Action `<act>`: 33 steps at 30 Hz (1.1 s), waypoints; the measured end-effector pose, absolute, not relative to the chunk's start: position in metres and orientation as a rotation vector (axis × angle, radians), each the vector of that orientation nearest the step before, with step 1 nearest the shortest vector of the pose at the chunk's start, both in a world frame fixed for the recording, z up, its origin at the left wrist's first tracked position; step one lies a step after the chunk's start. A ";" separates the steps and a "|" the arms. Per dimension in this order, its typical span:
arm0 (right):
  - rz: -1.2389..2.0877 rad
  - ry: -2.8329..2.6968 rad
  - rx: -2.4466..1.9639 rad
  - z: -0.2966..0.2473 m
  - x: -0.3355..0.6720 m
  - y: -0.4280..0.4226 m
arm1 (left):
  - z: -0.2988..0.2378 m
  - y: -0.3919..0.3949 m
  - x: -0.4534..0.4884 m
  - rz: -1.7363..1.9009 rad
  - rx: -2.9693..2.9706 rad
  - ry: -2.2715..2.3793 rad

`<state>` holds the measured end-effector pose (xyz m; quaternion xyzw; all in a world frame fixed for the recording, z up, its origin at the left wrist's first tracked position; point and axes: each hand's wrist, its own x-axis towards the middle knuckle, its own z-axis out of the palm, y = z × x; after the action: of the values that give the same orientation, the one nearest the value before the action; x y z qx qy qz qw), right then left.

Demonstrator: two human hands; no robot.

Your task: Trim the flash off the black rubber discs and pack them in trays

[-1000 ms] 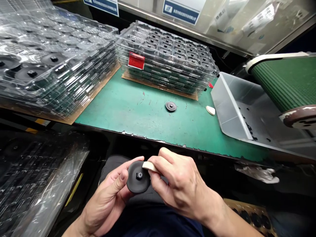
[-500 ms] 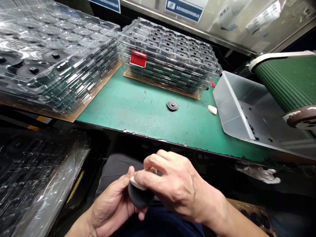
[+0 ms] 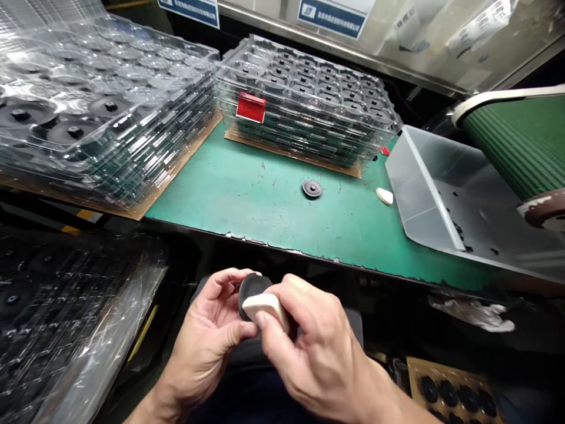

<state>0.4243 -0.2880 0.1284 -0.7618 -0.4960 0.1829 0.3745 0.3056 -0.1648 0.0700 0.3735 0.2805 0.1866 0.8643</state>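
Observation:
Below the table's front edge, over my lap, my left hand (image 3: 207, 335) is closed round a black round disc (image 3: 252, 287), thumb and fingers on its rim. My right hand (image 3: 309, 347) pinches a small cream wedge-shaped piece (image 3: 263, 306) and presses it against the disc's face. Most of the disc is hidden behind the wedge and my fingers. A second black disc (image 3: 312, 189) with a centre hub lies alone on the green table mat (image 3: 247, 194).
Stacks of clear blister trays (image 3: 92, 129) holding black discs stand at the left, another stack (image 3: 304, 100) with a red tag at the back. A cream wedge (image 3: 385, 196) lies by a clear bin (image 3: 432, 188) under a green conveyor (image 3: 521, 141). More trays (image 3: 53, 312) sit lower left.
Both hands have turned the disc on edge and lifted it slightly; the cream wedge has slid from the disc's top rim onto its near face.

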 end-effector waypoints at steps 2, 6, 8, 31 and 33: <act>0.480 -1.331 -2.004 0.129 0.430 -0.293 | 0.073 -0.160 0.301 0.387 0.777 0.621; 0.361 -1.381 -2.107 0.126 0.440 -0.297 | 0.072 -0.156 0.294 0.278 0.652 0.641; 0.303 -1.424 -2.133 0.126 0.442 -0.295 | 0.070 -0.157 0.292 0.213 0.577 0.627; 0.532 -0.783 -1.656 0.107 0.454 -0.300 | 0.078 -0.159 0.299 0.201 0.469 0.579; 0.807 -0.599 -1.623 0.095 0.440 -0.303 | 0.078 -0.160 0.304 0.272 0.525 0.625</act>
<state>0.4401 -0.3029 0.0952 -0.6937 -0.2561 0.3450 0.5781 0.3036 -0.1599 0.0784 0.2543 0.3029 0.1320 0.9089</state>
